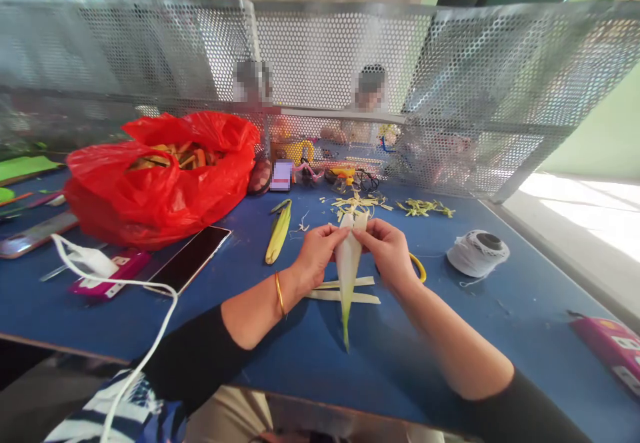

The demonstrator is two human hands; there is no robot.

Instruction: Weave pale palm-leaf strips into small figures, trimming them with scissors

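A pale corn husk point(347, 266) hangs between my hands, its wide end up and its narrow green tip pointing toward me. My left hand point(317, 250) pinches the upper left edge of the husk, and my right hand point(390, 246) pinches the upper right edge. Beneath it, cut husk strips point(363, 298) lie on the blue table point(300, 356). Just beyond my right hand, a yellow ring-shaped handle point(420, 268) shows; the rest of it is hidden. A folded yellow-green husk point(279, 233) rests to the left of my left hand.
A red plastic bag point(200, 203) of husks stands at the left, near a dark phone point(193, 260) and a white cable point(165, 316). Husk scraps point(425, 208) lie farther back. White thread point(475, 256) sits at the right. A perforated metal screen point(325, 50) crosses behind, with people beyond.
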